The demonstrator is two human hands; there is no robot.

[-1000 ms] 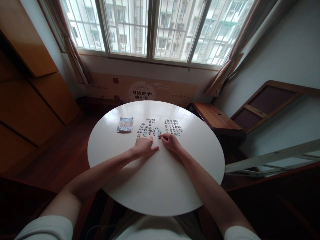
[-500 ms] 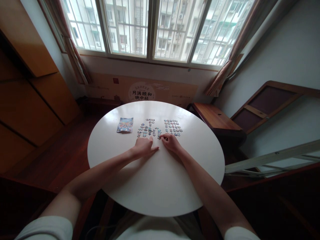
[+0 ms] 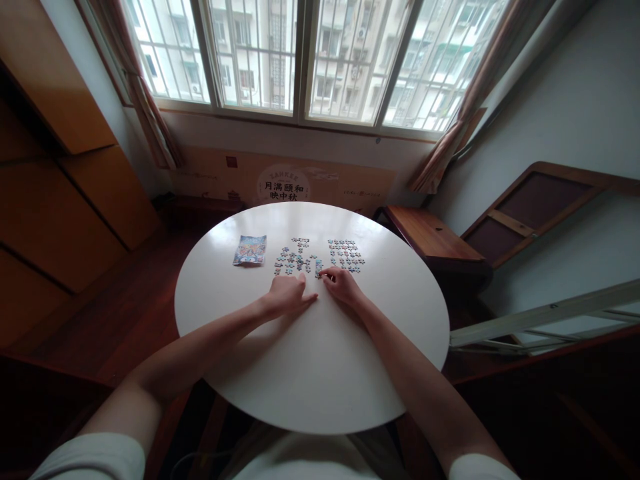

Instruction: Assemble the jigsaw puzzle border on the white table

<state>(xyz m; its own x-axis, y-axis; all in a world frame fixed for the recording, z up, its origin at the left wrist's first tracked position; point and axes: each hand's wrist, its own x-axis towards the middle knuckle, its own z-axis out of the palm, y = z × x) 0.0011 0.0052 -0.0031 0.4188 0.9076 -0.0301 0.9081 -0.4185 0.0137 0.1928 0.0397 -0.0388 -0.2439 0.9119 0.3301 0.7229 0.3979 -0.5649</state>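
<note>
puzzle pieces (image 3: 299,262), flat, knobbed, lie beside left hand (image 3: 287,292) and right hand (image 3: 342,284), whose grips i cannot tell.

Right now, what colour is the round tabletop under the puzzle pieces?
The tabletop is plain white, clear in the head view.

Small multicoloured jigsaw pieces (image 3: 300,263) lie in two groups on a white table (image 3: 325,367).

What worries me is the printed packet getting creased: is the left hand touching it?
Apart. The head view shows white tabletop between the left hand and the printed packet.
</note>
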